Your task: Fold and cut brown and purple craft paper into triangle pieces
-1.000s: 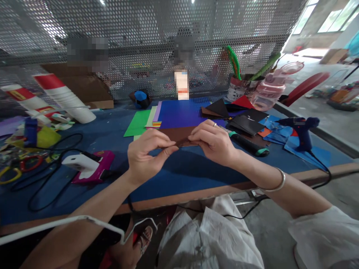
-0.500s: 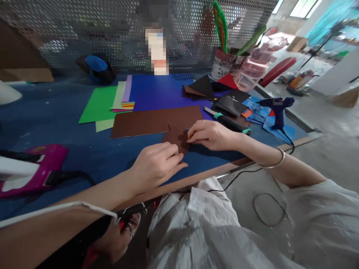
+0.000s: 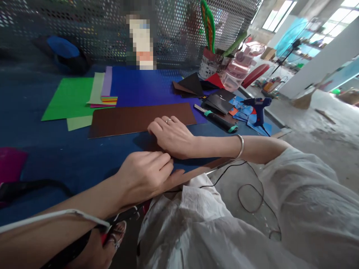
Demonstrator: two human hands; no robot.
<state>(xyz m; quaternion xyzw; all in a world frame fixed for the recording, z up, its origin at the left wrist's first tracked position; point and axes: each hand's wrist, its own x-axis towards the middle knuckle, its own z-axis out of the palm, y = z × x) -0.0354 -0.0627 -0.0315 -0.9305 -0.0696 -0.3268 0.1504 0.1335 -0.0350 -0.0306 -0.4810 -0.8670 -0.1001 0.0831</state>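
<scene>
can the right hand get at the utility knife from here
Probably yes: the utility knife lies uncovered just beyond the right forearm, and nothing upright seems to stand between it and the right hand.

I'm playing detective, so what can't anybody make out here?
All in the head view:
Left hand: its back hides anything it might hold.
Right hand: its back hides anything underneath.
Magenta object: cut off by the left edge.
Pink bottle: its marking is too blurred to read.
</scene>
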